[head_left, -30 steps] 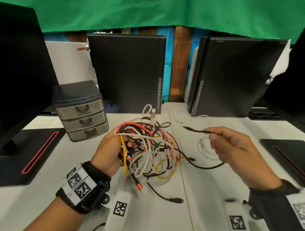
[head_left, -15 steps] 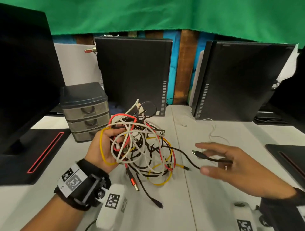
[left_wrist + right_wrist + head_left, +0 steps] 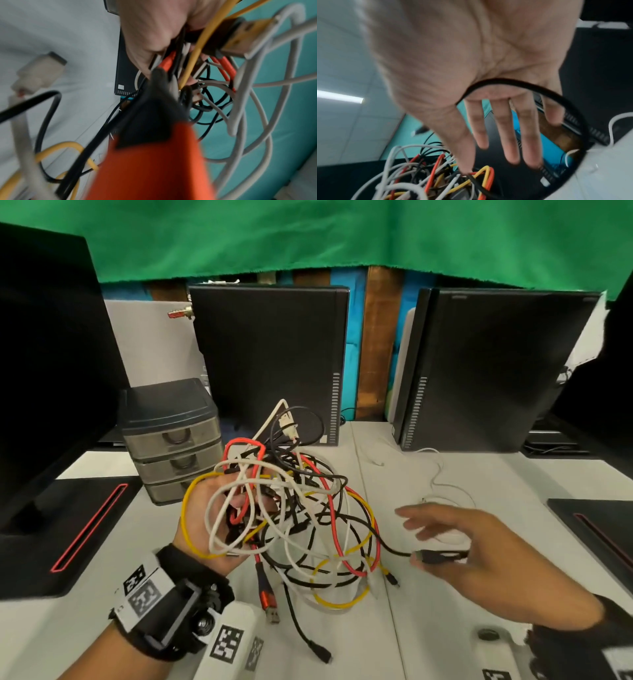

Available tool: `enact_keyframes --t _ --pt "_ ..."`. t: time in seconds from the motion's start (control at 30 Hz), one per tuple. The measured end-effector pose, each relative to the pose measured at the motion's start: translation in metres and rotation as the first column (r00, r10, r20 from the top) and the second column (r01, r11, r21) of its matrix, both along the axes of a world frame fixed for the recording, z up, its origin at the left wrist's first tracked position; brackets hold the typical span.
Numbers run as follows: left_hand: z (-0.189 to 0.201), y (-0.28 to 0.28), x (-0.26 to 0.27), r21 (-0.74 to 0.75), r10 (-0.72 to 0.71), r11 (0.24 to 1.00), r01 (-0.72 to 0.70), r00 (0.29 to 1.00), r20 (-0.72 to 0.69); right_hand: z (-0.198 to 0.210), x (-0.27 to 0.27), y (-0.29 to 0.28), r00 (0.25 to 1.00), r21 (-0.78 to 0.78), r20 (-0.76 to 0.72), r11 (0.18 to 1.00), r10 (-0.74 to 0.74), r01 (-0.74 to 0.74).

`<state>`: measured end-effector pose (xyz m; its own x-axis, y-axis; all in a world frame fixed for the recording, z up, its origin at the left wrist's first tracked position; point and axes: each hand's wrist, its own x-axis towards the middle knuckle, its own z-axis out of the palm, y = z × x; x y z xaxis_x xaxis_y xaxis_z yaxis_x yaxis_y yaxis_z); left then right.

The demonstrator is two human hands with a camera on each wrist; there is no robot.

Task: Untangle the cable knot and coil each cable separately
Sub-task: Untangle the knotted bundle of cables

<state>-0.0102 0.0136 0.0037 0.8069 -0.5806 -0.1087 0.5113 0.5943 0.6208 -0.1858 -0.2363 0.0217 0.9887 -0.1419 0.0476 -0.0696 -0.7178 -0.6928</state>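
Note:
A tangle of cables [image 3: 301,508] in white, black, red and yellow hangs from my left hand [image 3: 205,508], whose fingers curl round several strands; its lower loops rest on the white table [image 3: 445,628]. The left wrist view shows the left hand [image 3: 154,33] gripping the strands, with an orange plug housing [image 3: 150,169] blurred up close. A black cable runs right out of the tangle, its plug [image 3: 436,557] lying by the thumb of my right hand [image 3: 455,542]. The right hand's fingers [image 3: 510,135] are straight and spread; the black cable [image 3: 513,82] loops across the palm.
A grey drawer unit [image 3: 171,440] stands just behind the left hand. Two black computer towers [image 3: 270,361] [image 3: 493,364] stand at the back. Monitor bases [image 3: 68,529] [image 3: 596,525] flank the work area. A thin white cable [image 3: 442,474] lies on the table beyond the right hand.
My right hand has dropped lower and spread its fingers; a second ago it pinched the black plug. The left hand has turned the tangle, bringing a yellow loop over its palm.

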Motion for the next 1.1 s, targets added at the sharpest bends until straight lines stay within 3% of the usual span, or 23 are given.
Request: enact_keyframes --t 0.1,0.2,0.3,0.43,0.53,0.63,0.7,0.87,0.93,1.03,1.1 --pt "0.004 0.002 -0.002 0.176 0.014 0.983 -0.055 0.975 0.224 0.01 -0.006 0.006 0.974 0.052 0.207 0.995 -0.092 0.083" --pt "0.005 0.002 -0.003 0.136 -0.012 0.991 -0.011 0.986 0.169 0.018 -0.012 0.024 0.877 0.114 0.457 0.987 -0.151 0.11" --pt "0.011 -0.004 -0.013 0.123 0.005 0.992 -0.018 0.994 0.109 0.018 -0.013 0.043 0.766 0.062 0.63 0.991 -0.13 0.117" --pt "0.017 -0.014 -0.034 0.112 0.043 0.991 -0.075 0.963 0.267 0.022 -0.02 0.055 0.666 0.047 0.741 0.996 -0.084 0.073" --pt "0.016 -0.015 -0.04 0.116 0.018 0.99 -0.078 0.895 0.445 0.025 -0.024 0.062 0.623 0.039 0.781 0.999 -0.03 -0.002" --pt "0.014 -0.015 -0.043 0.143 -0.094 0.99 0.005 0.774 0.627 0.022 -0.02 0.063 0.642 0.067 0.767 0.996 -0.008 -0.067" --pt "0.012 -0.015 -0.045 0.192 -0.113 0.981 -0.031 0.711 0.694 0.016 -0.015 0.063 0.634 0.063 0.773 0.996 -0.013 -0.056" --pt "0.015 -0.018 -0.051 0.291 -0.126 0.937 -0.192 0.591 0.797 0.026 -0.009 0.059 0.49 -0.034 0.871 0.996 -0.012 0.085" --pt "0.017 -0.017 -0.052 0.299 -0.13 0.93 -0.215 0.567 0.813 0.046 -0.003 0.054 0.512 -0.109 0.858 0.989 0.04 0.104" --pt "0.017 -0.017 -0.054 0.302 -0.15 0.92 -0.252 0.486 0.861 0.072 0.013 0.048 0.73 -0.193 0.672 0.981 0.125 0.01" --pt "0.018 -0.017 -0.058 0.288 -0.147 0.918 -0.274 0.44 0.886 0.079 0.021 0.05 0.833 -0.257 0.535 0.966 0.142 0.001"
